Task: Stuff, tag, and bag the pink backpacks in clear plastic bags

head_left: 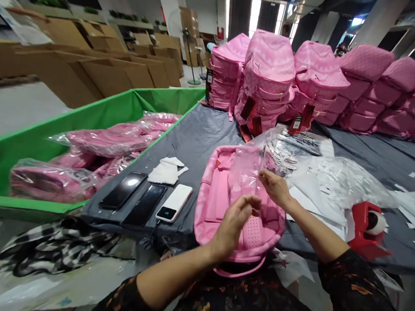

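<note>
A pink backpack lies on the dark table cloth in front of me, its padded straps facing up. Over its upper half is a piece of clear plastic. My right hand pinches the edge of this plastic at the backpack's right side. Above the lower part of the backpack hovers my left hand, fingers loosely curved and apart, with nothing visible in them. Just beyond the right hand lies a heap of clear plastic bags with printed marks.
Left of the backpack are a white power bank, two dark phones and white paper. A green bin holds bagged pink items. Pink backpacks stand along the back. A red tape dispenser sits at right.
</note>
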### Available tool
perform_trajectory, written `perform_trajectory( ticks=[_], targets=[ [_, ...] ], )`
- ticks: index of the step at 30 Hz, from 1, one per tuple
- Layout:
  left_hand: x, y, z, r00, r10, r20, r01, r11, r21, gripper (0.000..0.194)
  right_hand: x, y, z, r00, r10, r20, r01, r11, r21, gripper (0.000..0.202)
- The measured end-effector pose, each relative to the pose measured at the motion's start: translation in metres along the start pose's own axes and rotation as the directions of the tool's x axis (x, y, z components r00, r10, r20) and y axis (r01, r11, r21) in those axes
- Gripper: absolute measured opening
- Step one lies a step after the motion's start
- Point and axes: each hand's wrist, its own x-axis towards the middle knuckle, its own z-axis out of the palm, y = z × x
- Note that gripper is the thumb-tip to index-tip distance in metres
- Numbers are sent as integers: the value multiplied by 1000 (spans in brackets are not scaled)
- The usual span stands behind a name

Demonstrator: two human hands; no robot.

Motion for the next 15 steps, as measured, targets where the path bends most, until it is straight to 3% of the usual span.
perform_trajectory(
  ticks=[1,3,5,7,10,12,15],
  targets=[
    [14,-5,3,989,-148,-21,146,985,-91,55,-5,-1,1,1000,-5,3,5,1000,-4,26],
    [42,-15,5,918,-384,-93,346,895,-283,50,-15,-1,4,999,-30,16,30,999,-18,26],
    [62,-23,1,870,-439,-226,332,859,-391,37,-24,2,7,998,-52,38,54,998,-41,24],
    [71,-30,-5,838,-413,-356,267,880,-393,27,-32,3,9,998,-41,49,45,997,-67,21],
    [71,-39,-11,815,-381,-436,270,916,-297,25,-40,0,7,1000,14,4,-14,998,-56,22],
    [69,-43,-12,842,-316,-436,248,946,-208,30,-44,-9,6,999,24,-33,-24,1000,-4,25],
    [73,-46,-13,900,-96,-425,111,994,10,34,-45,-22,11,999,48,-8,-46,986,158,33]
  ],
)
